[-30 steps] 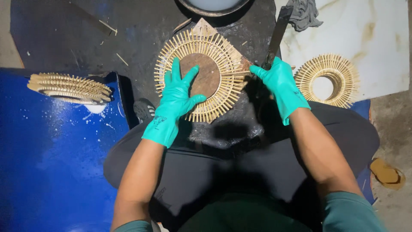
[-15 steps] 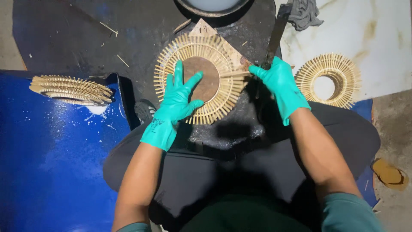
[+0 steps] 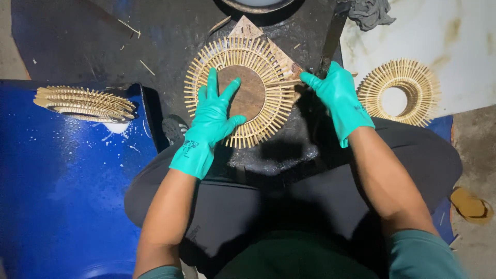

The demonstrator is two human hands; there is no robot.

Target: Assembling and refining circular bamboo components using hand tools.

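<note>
While both hands wear teal rubber gloves, they work on a round sunburst disc [image 3: 243, 90] made of thin pale sticks that fan out from a brown circular middle. This disc lies flat on a dark surface [image 3: 103, 46] just ahead of the person's lap, between the two hands. The left hand [image 3: 212, 121] rests open on the disc's lower left part, its fingers [image 3: 212, 82] spread apart and reaching up over the stick ring onto the brown centre, palm pressed down rather than gripping. The right hand [image 3: 338, 98] sits at the disc's right edge, touching the tips of the sticks there; it is curled around the lower end of a long dark blade-like tool [image 3: 330, 39] that runs up and away toward the top of the view, though shadow makes it hard to tell how tightly it closes on it. Under the disc a corner of a brown square board [image 3: 247, 27] pokes out at the top.

To the right, well apart from the hands, a second stick ring [image 3: 400, 90] with an open middle lies on a pale stained sheet [image 3: 444, 36]. To the left, a stack of similar stick rings [image 3: 82, 102] rests on the top edge of a blue drum [image 3: 62, 191] speckled with white. A grey rag [image 3: 369, 11] lies near the tool's far end, and loose stick splinters are scattered over the dark surface.
</note>
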